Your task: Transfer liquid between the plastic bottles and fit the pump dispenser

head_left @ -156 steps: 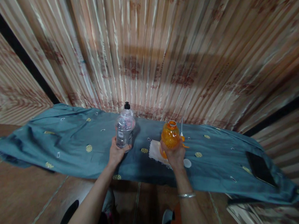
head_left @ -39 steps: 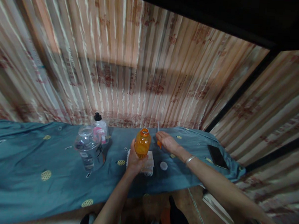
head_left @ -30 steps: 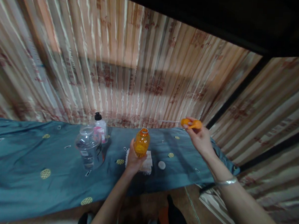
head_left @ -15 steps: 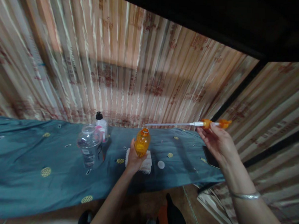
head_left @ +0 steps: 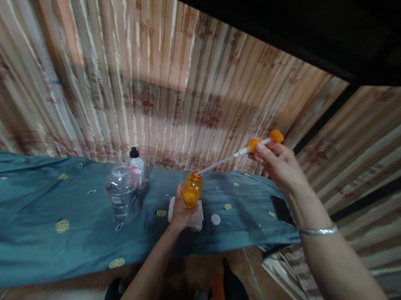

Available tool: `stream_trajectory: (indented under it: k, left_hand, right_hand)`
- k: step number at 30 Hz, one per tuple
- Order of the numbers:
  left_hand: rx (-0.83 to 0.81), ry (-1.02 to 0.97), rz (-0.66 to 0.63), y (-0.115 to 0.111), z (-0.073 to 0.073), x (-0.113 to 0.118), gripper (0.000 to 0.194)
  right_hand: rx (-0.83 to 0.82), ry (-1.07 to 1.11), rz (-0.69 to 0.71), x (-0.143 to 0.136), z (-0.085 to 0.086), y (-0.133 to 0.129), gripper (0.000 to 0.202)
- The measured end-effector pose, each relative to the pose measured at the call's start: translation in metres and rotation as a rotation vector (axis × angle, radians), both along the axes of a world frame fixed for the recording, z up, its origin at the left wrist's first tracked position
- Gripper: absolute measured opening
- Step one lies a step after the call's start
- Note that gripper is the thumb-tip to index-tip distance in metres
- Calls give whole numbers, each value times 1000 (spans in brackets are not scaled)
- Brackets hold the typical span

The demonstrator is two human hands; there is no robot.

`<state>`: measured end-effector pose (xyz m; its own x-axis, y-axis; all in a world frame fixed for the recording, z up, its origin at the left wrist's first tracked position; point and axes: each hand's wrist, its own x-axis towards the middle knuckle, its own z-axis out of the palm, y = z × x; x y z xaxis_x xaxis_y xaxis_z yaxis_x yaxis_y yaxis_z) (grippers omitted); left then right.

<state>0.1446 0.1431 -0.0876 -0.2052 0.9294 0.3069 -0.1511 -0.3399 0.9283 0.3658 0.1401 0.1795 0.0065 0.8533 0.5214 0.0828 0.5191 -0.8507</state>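
Along the one blue-green desk [head_left: 91,243], the step in hand looks to me like feeding the white tube [head_left: 220,162] into the orange bottle [head_left: 192,187]. As I judge it, the next move calls for keeping the bottle steady, tipping the tube more upright so it slides down, then seating the spray head [head_left: 253,145] on the neck.

Counting from big to small, I have one clear jar [head_left: 121,193] off to my left, and one black-capped bottle [head_left: 138,164] just behind it. I count one orange bottle, in front of me near the middle, uncapped and roughly upright; I cannot tell whether it touches the one white cloth [head_left: 199,216] below it. The fingers of my left hand [head_left: 182,211] are wrapped around its lower part. My right hand [head_left: 282,165] has its fingers pinched on the one spray head, its single tube slanting to the bottle's mouth; whether the tip is inside I cannot tell. One dark phone [head_left: 282,210] lies to my right. Smallest is one white disc [head_left: 215,219], just beside the cloth.
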Motion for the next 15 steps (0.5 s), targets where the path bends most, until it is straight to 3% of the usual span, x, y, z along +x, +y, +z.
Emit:
stream_trajectory:
  k: [3, 8, 11, 15]
  left_hand:
    - [9, 10, -3, 0, 1, -1, 97]
    - [34, 25, 22, 0, 1, 0, 47]
    - [40, 29, 31, 0, 1, 1, 45]
    - [32, 27, 33, 0, 0, 2, 44]
  right_hand:
    - [14, -248, 118, -34, -3, 20, 45]
    - [14, -661, 151, -78, -41, 37, 34]
    - [21, -788, 126, -84, -62, 34, 30]
    - [28, -833, 121, -82, -73, 29, 30]
